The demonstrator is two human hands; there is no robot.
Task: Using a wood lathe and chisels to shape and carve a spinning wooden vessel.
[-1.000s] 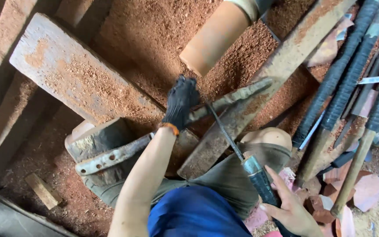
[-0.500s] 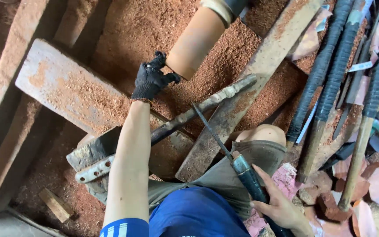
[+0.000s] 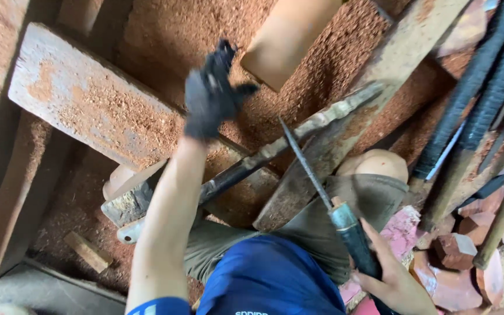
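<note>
The clay-coloured cylinder (image 3: 287, 44) lies on red sawdust just beyond the gloved left hand (image 3: 211, 96), which is spread and grasps nothing. It looks rigid, probably brittle; grip mid-body. The right hand (image 3: 389, 274), nearer than the cylinder, clenches a file (image 3: 328, 201).

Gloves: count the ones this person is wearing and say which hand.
1. A dark glove covers the left hand, raised toward the tan wooden cylinder. The right hand is bare, gripping the dark handle of a thin file at lower right.
</note>
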